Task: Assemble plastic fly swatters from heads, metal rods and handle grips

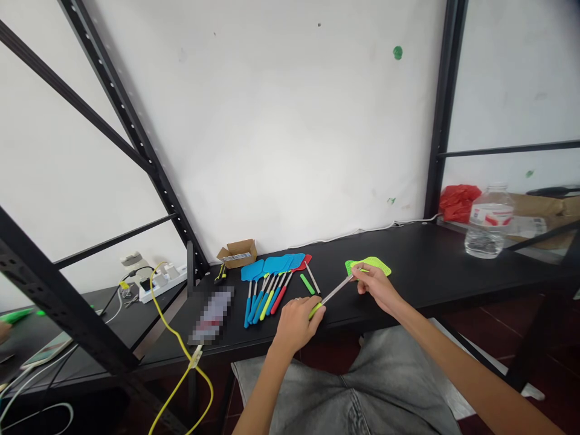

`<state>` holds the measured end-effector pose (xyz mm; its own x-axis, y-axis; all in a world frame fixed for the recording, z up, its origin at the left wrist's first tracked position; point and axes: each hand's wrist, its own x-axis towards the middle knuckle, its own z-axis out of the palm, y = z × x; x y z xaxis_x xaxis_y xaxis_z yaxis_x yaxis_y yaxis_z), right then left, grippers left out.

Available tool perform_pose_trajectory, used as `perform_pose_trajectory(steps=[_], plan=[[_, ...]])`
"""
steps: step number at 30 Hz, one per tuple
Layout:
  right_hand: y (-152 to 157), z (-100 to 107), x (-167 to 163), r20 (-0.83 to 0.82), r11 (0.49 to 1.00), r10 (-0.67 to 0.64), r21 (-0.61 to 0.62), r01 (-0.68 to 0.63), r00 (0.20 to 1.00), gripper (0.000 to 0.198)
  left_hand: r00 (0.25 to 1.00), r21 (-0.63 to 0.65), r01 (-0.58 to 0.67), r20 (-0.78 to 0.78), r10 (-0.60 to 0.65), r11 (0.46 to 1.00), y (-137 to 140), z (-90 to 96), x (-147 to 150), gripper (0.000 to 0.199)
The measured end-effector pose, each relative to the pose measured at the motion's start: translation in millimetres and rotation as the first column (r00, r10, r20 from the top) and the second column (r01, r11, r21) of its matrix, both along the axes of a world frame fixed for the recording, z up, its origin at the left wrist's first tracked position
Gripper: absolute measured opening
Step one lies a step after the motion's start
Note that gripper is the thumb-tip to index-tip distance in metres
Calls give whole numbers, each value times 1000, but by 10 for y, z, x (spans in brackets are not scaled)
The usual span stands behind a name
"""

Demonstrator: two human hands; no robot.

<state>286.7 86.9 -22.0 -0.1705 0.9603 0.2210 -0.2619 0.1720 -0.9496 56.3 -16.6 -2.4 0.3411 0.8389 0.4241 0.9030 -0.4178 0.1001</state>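
My left hand [296, 323] is closed round the yellow-green handle [315, 310] of a fly swatter. From it a thin metal rod [338, 292] slants up to my right hand [375, 284], whose fingers pinch its far end. Just beyond those fingers is a yellow-green swatter head [375, 264], with a green edge showing at its left; my fingers hide where rod and head meet. Left of my hands lies a row of several fly swatters [272, 266], mostly blue, with a red head at the right end. A loose green handle [307, 284] and a metal rod [312, 278] lie beside them.
A small open cardboard box [238, 254] and a yellow-black cutter [220, 275] are at the back left. A blurred-out phone-like item [211, 315] lies near a yellow cable [174, 326]. Power strip [163, 284] at left; water bottle [489, 223] and red bag [458, 202] at right.
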Motion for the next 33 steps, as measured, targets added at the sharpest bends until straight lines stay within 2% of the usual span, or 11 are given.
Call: perform_pose_trajectory(steps=[10, 23, 29, 33], plan=[[-1, -2, 7, 57, 999, -22, 24, 21, 998, 39, 999, -11, 22, 37, -21, 1000, 0, 14, -5, 26], [-2, -20, 3, 64, 999, -31, 31, 29, 997, 40, 1000, 47, 22, 4, -22, 999, 13, -15, -15, 31], [-80, 27, -32, 166, 995, -2, 102, -15, 986, 43, 999, 62, -16, 34, 14, 998, 26, -49, -28, 31], [-98, 11, -62, 284, 981, 38, 173, -90, 958, 44, 994, 87, -104, 48, 100, 991, 58, -71, -40, 26]])
